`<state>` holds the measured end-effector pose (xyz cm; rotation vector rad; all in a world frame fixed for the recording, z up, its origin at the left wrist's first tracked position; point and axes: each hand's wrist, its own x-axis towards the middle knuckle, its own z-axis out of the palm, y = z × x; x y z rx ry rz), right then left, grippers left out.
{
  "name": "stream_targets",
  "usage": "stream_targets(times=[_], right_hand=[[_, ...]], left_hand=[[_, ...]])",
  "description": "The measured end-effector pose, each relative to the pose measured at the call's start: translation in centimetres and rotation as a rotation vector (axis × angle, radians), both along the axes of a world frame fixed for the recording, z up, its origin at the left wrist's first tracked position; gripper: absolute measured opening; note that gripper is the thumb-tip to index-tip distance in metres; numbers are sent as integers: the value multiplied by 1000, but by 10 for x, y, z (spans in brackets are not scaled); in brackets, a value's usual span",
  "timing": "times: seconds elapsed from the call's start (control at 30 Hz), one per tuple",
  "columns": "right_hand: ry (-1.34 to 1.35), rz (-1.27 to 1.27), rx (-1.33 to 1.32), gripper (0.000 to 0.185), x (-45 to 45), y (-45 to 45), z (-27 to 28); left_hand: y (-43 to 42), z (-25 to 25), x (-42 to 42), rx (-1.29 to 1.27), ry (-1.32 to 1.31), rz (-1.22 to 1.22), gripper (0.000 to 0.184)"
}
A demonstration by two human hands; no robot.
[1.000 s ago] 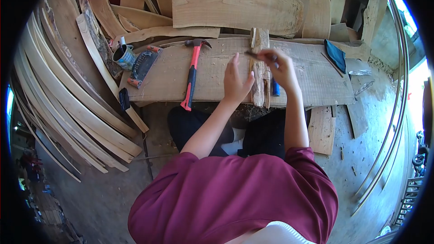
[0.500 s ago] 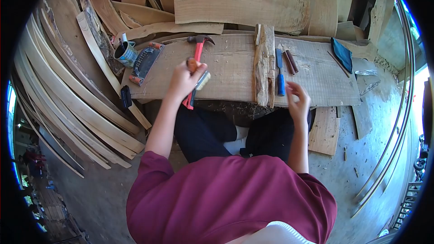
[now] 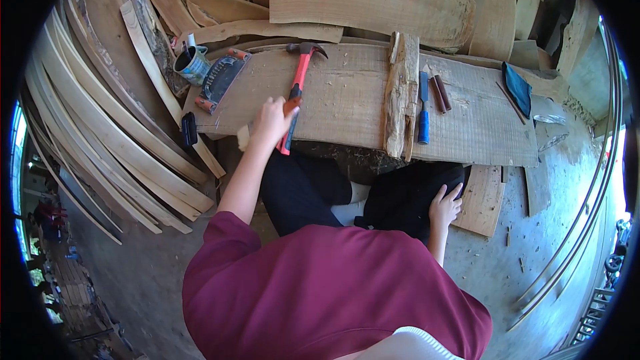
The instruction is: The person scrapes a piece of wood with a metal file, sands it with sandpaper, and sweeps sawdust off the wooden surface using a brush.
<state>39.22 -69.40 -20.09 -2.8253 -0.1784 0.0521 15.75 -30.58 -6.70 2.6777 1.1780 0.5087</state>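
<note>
Brush [image 3: 293,106] with an orange-brown wooden handle and cream bristles is in the person's left hand [image 3: 270,122], whose fingers are curled closed around it. The hand is above the front part of a long, rough-sawn wooden worktop [image 3: 353,93], beside a claw hammer [image 3: 303,81] with a red and black handle; whether brush and hammer touch cannot be told. The bristles point leftward, towards the person's forearm. The right hand [image 3: 445,208] grips nothing and rests on the right knee, in black trousers [image 3: 408,193], its fingers loosely spread. Right of the hammer, a splintered, pale brown length of timber [image 3: 402,90] lies across the worktop. Just beside it are a chisel [image 3: 423,120] with a blue handle and two short, dark reddish-brown rods [image 3: 441,94]. Farther right lies a dark teal cloth [image 3: 516,89].
</note>
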Motion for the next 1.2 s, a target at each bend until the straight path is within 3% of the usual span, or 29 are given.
stream_targets(times=[0.27,0.47,0.8,1.2], right_hand=[[-56,-11,16,66,-1,2,4],[-82,-16,30,66,0,1,3],[-100,-37,18,65,0,5,4],[-89,-41,44,65,-1,4,7]], left_hand=[[-9,-18,6,-45,150,44,38],[10,4,-22,62,26,29,33],[51,40,-89,247,102,192,38],[119,12,-99,233,204,290,39]])
